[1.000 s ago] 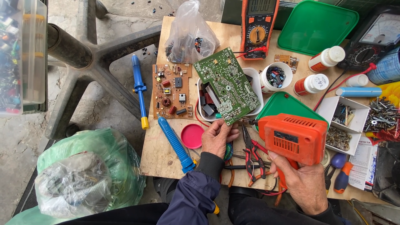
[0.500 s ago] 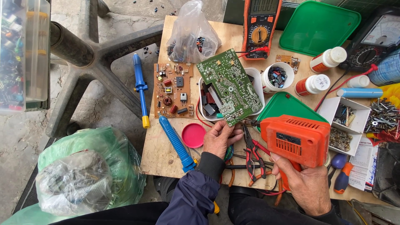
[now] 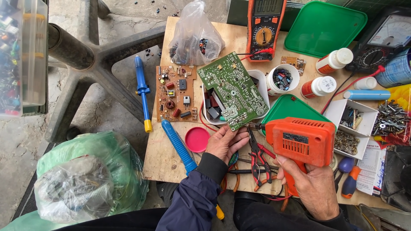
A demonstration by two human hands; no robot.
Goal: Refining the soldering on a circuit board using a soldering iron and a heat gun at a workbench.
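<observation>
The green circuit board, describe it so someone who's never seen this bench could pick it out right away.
On the wooden table, find the orange multimeter at the far edge. Just below it, the green circuit board lies tilted over a white tub, its near corner held in the left hand. Unlike the brown board lying flat on its left, it is green, shows its solder side and is held up off the table.

Grey multimeter screen (image 3: 268,5) at top; clear plastic bag (image 3: 195,34) beside it.
</observation>
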